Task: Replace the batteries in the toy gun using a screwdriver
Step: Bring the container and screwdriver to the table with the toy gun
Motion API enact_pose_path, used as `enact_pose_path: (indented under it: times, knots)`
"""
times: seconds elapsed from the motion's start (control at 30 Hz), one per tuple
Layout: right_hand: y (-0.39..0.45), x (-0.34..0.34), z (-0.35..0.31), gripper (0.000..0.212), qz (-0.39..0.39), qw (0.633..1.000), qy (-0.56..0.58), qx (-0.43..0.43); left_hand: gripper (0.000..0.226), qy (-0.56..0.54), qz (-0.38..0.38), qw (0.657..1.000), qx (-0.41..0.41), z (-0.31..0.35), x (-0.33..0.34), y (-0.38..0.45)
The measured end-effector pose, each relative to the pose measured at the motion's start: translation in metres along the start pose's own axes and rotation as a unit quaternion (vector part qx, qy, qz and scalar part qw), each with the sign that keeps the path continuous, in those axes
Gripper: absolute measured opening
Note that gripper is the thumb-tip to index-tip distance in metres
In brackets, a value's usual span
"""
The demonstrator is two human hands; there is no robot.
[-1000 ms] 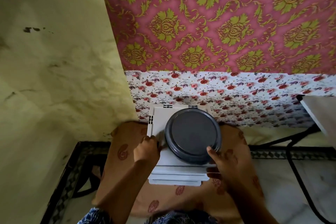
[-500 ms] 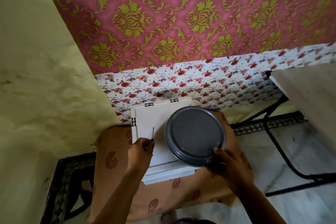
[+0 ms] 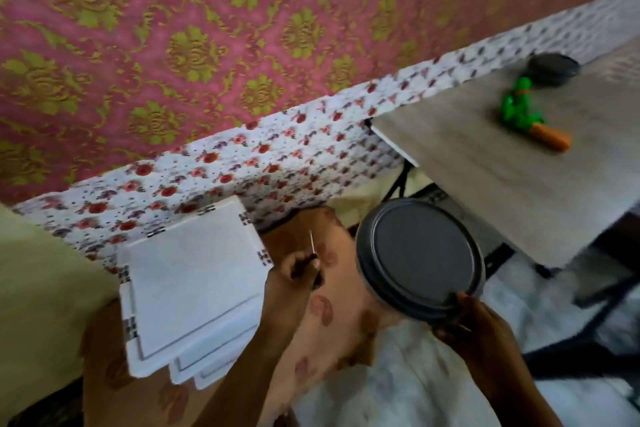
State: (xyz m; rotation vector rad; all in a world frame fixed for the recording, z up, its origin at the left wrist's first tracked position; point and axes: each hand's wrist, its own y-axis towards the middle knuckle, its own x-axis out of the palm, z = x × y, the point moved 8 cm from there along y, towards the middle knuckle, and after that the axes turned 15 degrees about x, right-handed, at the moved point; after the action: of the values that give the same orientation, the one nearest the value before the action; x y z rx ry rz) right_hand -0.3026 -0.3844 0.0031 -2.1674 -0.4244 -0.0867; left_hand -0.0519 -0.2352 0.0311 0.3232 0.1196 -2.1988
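My left hand (image 3: 300, 269) is closed around a thin screwdriver (image 3: 312, 242) whose metal tip points up. My right hand (image 3: 474, 322) grips the lower rim of a round container with a dark grey lid (image 3: 419, 256), held in the air between the stool and the table. The green and orange toy gun (image 3: 526, 114) lies on the grey wooden table (image 3: 485, 184) at the upper right, well away from both hands. Behind the toy gun a second dark round container (image 3: 553, 69) stands on the table.
A stack of white square lids or trays (image 3: 194, 291) rests on a cloth-covered stool (image 3: 114, 388) at lower left. A pink and green patterned wall (image 3: 207, 45) with a floral strip runs behind. The table's black metal legs (image 3: 561, 350) stand on pale floor at right.
My right hand has lifted the grey-lidded container off the white stack and carried it right. The view has swung right, bringing the table and toy gun into sight.
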Motion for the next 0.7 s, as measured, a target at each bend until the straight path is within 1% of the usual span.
enact_pose_path:
  times: [0.1, 0.17, 0.23, 0.33, 0.43, 0.5, 0.6, 0.7]
  knots:
    - [0.001, -0.062, -0.019, 0.018, 0.023, 0.999, 0.022, 0.005, 0.012, -0.043, -0.017, 0.999, -0.003, 0.019, 0.063, -0.013]
    - [0.001, -0.104, -0.035, 0.016, 0.034, 0.999, 0.036, -0.002, 0.016, -0.047, -0.042, 0.998, -0.001, 0.026, 0.110, -0.022]
    - [-0.003, -0.147, -0.051, 0.016, 0.045, 0.998, 0.039, -0.013, 0.013, -0.085, -0.066, 0.994, -0.012, 0.037, 0.162, -0.032]
    - [-0.006, -0.187, -0.073, 0.019, 0.063, 0.997, 0.032, -0.028, 0.008, -0.102, -0.075, 0.992, 0.001, 0.059, 0.211, -0.035]
    - [-0.007, -0.225, -0.097, 0.023, 0.075, 0.995, 0.057, -0.046, 0.010, -0.142, -0.085, 0.986, -0.005, 0.081, 0.258, -0.039]
    - [-0.007, -0.245, -0.111, 0.020, 0.084, 0.993, 0.064, -0.055, 0.011, -0.132, -0.098, 0.986, -0.004, 0.092, 0.281, -0.038]
    - [-0.001, -0.265, -0.129, 0.016, 0.096, 0.991, 0.073, -0.063, 0.007, -0.134, -0.112, 0.985, -0.002, 0.100, 0.309, -0.026]
    - [0.012, -0.277, -0.147, 0.017, 0.102, 0.988, 0.092, -0.065, 0.008, -0.155, -0.107, 0.982, -0.012, 0.099, 0.335, -0.006]
